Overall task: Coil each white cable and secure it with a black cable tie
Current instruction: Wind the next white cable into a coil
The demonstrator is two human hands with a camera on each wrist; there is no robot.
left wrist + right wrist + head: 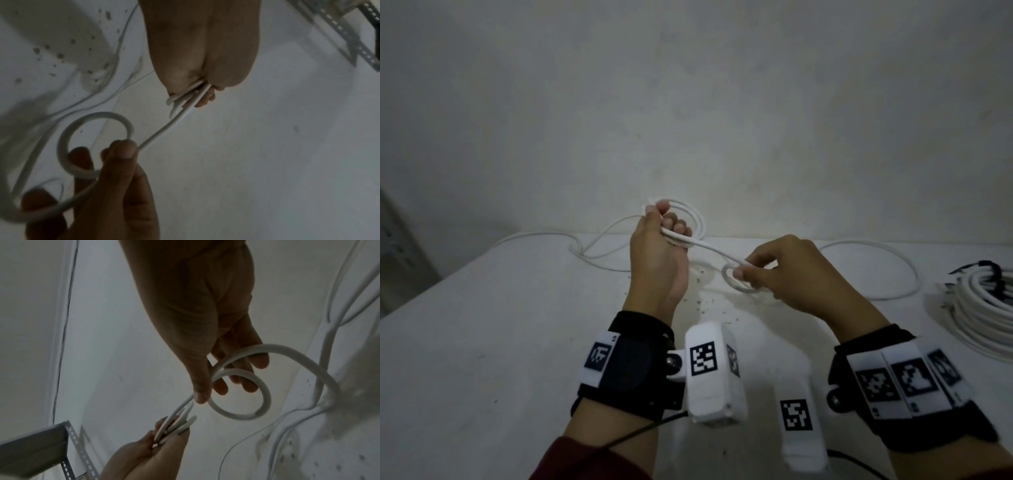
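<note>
My left hand [664,236] is raised above the white table and grips several loops of a white cable [690,214]. A taut stretch of that cable [710,248] runs from it to my right hand [760,270], which pinches a small loop [736,284] between thumb and fingers. In the left wrist view the left hand [197,91] clamps the loops while the right hand [121,155] holds the small ring [68,138]. From the right wrist camera, the right hand [209,389] pinches the ring [265,400], with the left hand [170,434] below. The cable's slack [887,250] trails across the table.
A finished bundle of white cable with black ties [983,298] lies at the table's right edge. Small dark crumbs [709,301] dot the table between my wrists. A pale wall stands behind the table. A perforated metal shelf frame [69,451] shows off the table's left side.
</note>
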